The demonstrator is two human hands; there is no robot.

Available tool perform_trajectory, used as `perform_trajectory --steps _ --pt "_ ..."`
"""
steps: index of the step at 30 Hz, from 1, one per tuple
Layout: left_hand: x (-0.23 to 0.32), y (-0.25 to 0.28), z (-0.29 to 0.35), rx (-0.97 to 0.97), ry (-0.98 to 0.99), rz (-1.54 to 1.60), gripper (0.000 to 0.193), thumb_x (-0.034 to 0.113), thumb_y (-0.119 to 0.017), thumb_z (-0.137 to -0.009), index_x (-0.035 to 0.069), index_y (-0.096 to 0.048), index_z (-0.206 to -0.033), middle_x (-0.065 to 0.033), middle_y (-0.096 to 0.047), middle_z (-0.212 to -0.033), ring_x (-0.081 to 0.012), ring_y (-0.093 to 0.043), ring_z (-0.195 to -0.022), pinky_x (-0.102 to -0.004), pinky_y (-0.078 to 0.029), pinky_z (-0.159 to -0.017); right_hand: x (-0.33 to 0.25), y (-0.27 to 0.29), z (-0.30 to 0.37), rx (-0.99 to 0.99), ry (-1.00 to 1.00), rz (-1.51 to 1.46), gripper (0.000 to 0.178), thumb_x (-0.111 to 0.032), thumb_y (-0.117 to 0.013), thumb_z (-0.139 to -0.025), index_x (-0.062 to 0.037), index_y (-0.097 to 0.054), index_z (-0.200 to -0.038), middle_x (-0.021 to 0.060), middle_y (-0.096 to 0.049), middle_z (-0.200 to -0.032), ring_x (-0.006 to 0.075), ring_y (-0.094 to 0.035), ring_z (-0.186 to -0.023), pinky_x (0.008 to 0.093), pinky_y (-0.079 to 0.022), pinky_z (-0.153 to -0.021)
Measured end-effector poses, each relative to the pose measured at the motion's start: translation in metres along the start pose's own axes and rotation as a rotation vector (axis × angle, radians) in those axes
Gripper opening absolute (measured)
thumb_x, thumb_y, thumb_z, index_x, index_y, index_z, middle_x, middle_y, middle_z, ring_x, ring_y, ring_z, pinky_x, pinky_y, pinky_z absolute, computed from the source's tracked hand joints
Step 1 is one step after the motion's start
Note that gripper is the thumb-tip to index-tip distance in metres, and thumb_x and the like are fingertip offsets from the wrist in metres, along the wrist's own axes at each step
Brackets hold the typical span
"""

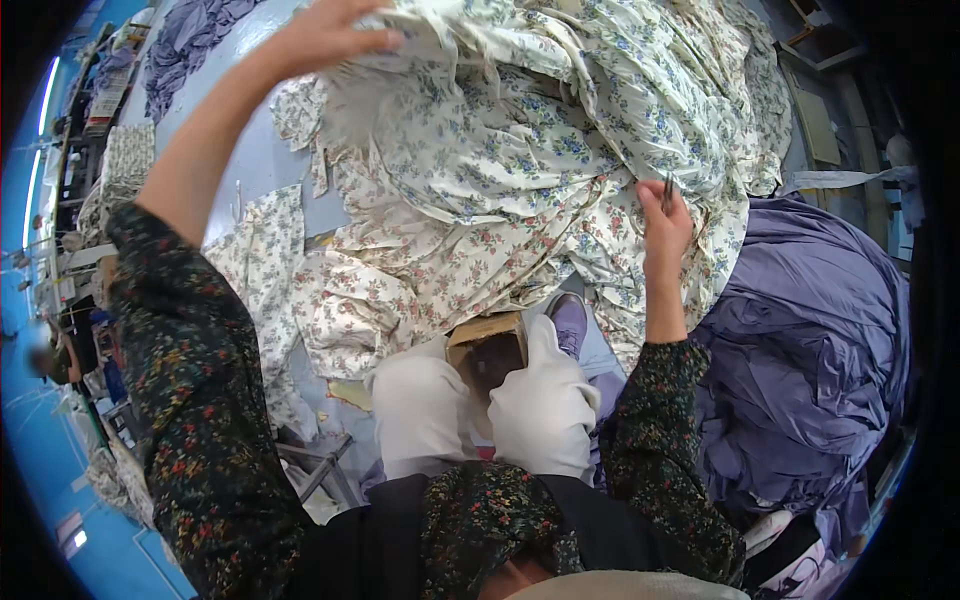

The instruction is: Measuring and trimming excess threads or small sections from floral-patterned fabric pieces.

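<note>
A large heap of white fabric with blue flowers (530,130) spreads across my front, with red-flowered fabric (420,270) lying on its near side. At the upper left, my left hand (335,35) reaches over the heap's edge, thumb and fingers apart; part of it is cut off by the frame's top. My right hand (666,235) is closed over the heap's right part. From its fingers a pair of small dark thread snips (668,190) points away from me. The blue-flowered cloth lies just beyond that hand.
A big purple fabric pile (800,350) rises at my right. An open cardboard box (486,340) stands between my knees. More purple cloth (190,45) lies at the far left, and a metal frame (325,470) is by my left leg. Another person (60,355) is at the left edge.
</note>
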State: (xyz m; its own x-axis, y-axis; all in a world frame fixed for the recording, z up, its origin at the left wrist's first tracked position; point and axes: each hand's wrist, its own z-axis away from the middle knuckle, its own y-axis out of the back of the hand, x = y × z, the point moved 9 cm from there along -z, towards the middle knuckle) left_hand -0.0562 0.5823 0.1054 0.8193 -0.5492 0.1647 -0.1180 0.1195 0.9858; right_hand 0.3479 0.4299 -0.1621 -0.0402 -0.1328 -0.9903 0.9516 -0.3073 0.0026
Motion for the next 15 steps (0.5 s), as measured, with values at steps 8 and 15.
perform_trajectory --steps 8,15 --pt "0.144 0.165 0.15 -0.001 -0.013 -0.021 0.027 0.015 -0.063 -0.091 -0.001 -0.066 -0.112 -0.0131 -0.068 -0.095 -0.0192 -0.063 -0.082 -0.031 -0.049 -0.075 -0.192 -0.143 0.026 -0.297 0.745 0.062 0.061 -0.005 -0.076 -0.074 -0.0152 -0.057 -0.131 0.0084 -0.057 -0.135 0.0233 -0.057 -0.122 0.035 -0.055 -0.081" --pt "0.146 0.169 0.287 -0.051 0.415 0.069 0.025 0.012 -0.066 -0.084 -0.003 -0.065 -0.104 -0.0134 -0.069 -0.088 -0.0189 -0.065 -0.081 -0.0322 -0.048 -0.078 -0.105 -0.074 -0.042 0.001 0.58 0.721 0.038 -0.009 -0.059 -0.079 -0.0238 -0.069 -0.112 0.0114 -0.07 -0.1 0.0342 -0.067 -0.088 0.0417 -0.053 -0.074"
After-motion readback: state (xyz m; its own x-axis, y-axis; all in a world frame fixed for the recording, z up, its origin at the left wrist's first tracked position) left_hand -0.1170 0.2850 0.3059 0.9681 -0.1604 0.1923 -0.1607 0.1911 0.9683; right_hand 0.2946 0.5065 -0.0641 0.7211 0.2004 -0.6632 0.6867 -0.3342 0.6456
